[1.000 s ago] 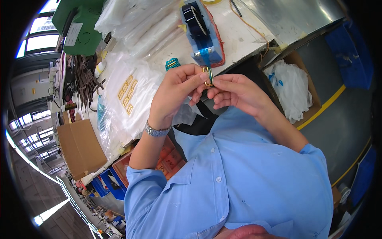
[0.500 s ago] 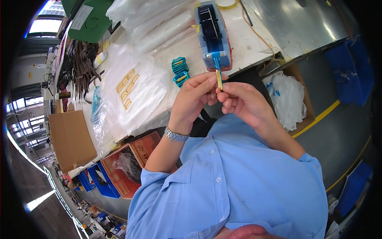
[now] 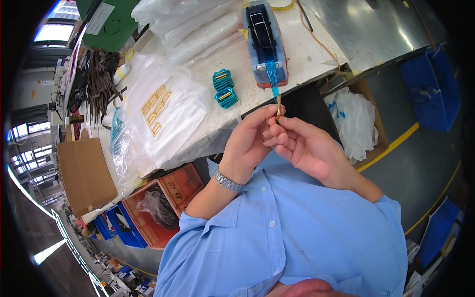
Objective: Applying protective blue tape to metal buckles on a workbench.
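Observation:
Both hands meet in front of my chest and pinch a small gold metal buckle, seen nearly edge-on. My left hand grips it from the left. Closed fingertips of my right hand hold its lower end. A strip of shiny blue tape runs taut from the front of the tape dispenser down to the buckle. Two buckles wrapped in blue-green film lie on the table left of the dispenser. Farther left, several bare gold frame-shaped buckles rest on white plastic sheeting.
The white worktable ends just beyond my hands. Piled clear plastic lies at its back. A carton with white plastic bags stands to the right; a red crate and a brown cardboard box are at left.
Both hands have drawn the buckle toward me and slightly right. More blue tape now shows between it and the dispenser, and the buckle has turned edge-on.

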Demonstrator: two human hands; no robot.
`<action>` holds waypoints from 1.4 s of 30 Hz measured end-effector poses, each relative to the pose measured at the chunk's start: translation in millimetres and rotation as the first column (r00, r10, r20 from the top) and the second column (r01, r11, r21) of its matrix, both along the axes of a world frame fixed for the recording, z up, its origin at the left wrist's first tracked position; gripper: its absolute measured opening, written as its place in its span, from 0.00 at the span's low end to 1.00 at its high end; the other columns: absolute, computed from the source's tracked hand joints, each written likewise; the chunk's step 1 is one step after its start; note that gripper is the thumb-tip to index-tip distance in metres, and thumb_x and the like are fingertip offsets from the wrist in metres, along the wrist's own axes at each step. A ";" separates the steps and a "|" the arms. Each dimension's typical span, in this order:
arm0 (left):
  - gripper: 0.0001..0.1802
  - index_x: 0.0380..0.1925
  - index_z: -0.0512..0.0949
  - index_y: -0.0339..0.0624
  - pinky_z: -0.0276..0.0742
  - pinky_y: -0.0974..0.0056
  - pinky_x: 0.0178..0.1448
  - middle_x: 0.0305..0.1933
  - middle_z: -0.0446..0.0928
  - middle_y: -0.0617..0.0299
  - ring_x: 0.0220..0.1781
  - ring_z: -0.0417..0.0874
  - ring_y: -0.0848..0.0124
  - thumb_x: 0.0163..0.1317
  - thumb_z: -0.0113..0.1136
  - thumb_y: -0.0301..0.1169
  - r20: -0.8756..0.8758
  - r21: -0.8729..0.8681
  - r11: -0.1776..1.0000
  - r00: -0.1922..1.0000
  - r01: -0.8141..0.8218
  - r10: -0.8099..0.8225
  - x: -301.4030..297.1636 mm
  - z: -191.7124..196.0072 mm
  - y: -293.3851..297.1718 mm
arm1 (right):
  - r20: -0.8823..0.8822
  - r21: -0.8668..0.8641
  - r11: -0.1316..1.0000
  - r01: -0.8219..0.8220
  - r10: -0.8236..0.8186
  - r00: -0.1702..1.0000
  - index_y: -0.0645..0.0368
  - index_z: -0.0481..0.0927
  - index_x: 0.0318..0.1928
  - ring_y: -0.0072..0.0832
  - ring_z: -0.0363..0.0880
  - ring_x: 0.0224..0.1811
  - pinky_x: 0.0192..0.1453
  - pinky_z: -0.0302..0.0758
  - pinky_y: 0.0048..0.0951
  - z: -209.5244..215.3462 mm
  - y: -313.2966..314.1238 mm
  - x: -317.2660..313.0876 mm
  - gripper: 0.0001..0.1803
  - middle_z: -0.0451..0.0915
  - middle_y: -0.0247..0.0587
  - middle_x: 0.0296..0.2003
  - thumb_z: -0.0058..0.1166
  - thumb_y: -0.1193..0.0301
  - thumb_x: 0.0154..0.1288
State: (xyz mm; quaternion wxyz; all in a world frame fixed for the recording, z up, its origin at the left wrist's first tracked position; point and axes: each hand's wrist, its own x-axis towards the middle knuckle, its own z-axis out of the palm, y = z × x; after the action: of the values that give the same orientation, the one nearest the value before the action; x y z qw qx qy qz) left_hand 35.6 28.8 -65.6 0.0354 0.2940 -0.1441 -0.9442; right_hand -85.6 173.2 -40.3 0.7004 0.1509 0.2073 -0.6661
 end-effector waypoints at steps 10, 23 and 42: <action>0.11 0.54 0.73 0.33 0.61 0.73 0.23 0.32 0.69 0.69 0.23 0.68 0.82 0.79 0.49 0.28 -0.109 0.351 0.934 0.988 -0.064 0.109 1.3 1.9 -2.6 | -0.826 0.003 0.998 -0.066 0.040 0.562 0.63 0.87 0.50 0.21 0.86 0.38 0.45 0.83 0.24 -49.4 -4.0 -41.6 0.16 0.89 0.40 0.39 0.53 0.62 0.83; 0.08 0.50 0.75 0.32 0.78 0.76 0.31 0.33 0.72 0.70 0.27 0.72 0.83 0.78 0.52 0.26 -0.056 0.690 0.723 0.994 -0.032 0.097 -6.5 2.4 -20.5 | -0.663 -0.164 0.978 -0.129 -0.012 0.748 0.67 0.85 0.59 0.29 0.86 0.57 0.67 0.81 0.35 -63.3 -43.0 -44.2 0.19 0.87 0.48 0.58 0.55 0.65 0.81; 0.13 0.48 0.76 0.29 0.79 0.75 0.32 0.32 0.72 0.69 0.26 0.71 0.82 0.80 0.56 0.32 -0.012 0.719 0.694 0.997 -0.040 0.070 -5.1 8.3 -27.3 | -0.528 -0.205 0.969 -0.135 0.007 0.849 0.69 0.85 0.58 0.26 0.87 0.49 0.63 0.83 0.36 -74.3 -55.2 -53.4 0.18 0.88 0.46 0.53 0.59 0.69 0.77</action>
State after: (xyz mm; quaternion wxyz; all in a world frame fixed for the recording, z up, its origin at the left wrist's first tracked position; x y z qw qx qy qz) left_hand 30.5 1.5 -57.3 -0.0511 0.2706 0.2452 -0.9295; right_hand -138.9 118.0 -114.6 0.6546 -0.1275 0.3156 -0.6750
